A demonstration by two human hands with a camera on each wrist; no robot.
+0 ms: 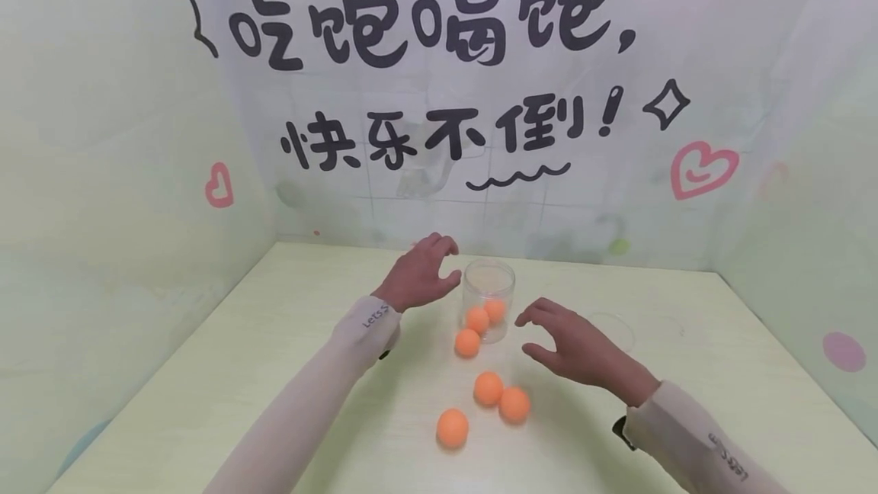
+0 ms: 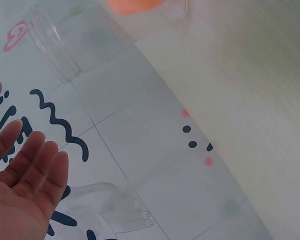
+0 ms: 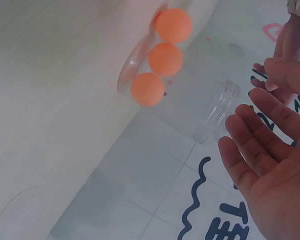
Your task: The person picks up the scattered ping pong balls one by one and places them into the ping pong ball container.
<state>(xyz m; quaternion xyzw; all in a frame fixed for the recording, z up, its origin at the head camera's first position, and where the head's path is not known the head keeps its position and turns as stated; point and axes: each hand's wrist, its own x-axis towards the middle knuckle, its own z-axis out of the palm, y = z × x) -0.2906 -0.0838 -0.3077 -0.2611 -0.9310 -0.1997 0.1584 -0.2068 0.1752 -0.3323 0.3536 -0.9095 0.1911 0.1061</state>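
Observation:
A clear jar (image 1: pixel 489 280) stands upright toward the back of the table, between my two hands. Two orange balls, probably ping-pong balls, show through its lower part, and another orange ball (image 1: pixel 468 343) is at its front base. My left hand (image 1: pixel 420 274) hovers at the jar's left with fingers loosely bent, apart from the glass-clear wall. To the right and nearer, my right hand (image 1: pixel 579 343) is held above the table, thumb and fingers spread, holding nothing. In the right wrist view its palm (image 3: pixel 280 185) shows bare beside the jar's threaded neck (image 3: pixel 217 110).
Nearer me on the pale table (image 1: pixel 295 372) lie a single orange ball (image 1: pixel 453 428) and a pair side by side, one of them this ball (image 1: pixel 514 405). A faint, clear round outline (image 1: pixel 632 334) shows right of the right hand. Printed curtains (image 1: pixel 425 212) enclose the back and sides.

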